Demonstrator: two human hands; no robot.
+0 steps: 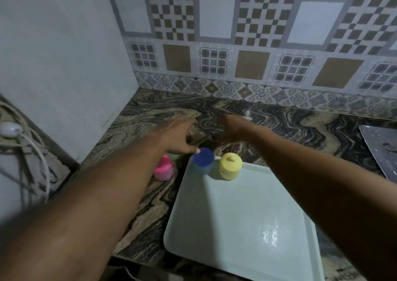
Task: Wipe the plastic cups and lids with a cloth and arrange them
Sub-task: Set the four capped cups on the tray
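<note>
Blue cup and yellow cup stand lidded at the far-left corner of the tray, so we should draw our left hand and right hand, both spread and empty just beyond them, back without toppling either.

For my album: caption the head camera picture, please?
Left hand and right hand reach beyond blue cup and yellow cup on a pale tray.

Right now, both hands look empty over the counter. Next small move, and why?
Probably draw the left hand back and lower it onto the pink cup. That cup stands on the counter beside the tray, while the blue cup and yellow cup already stand at the tray's far edge. The left arm passes right over it.
</note>
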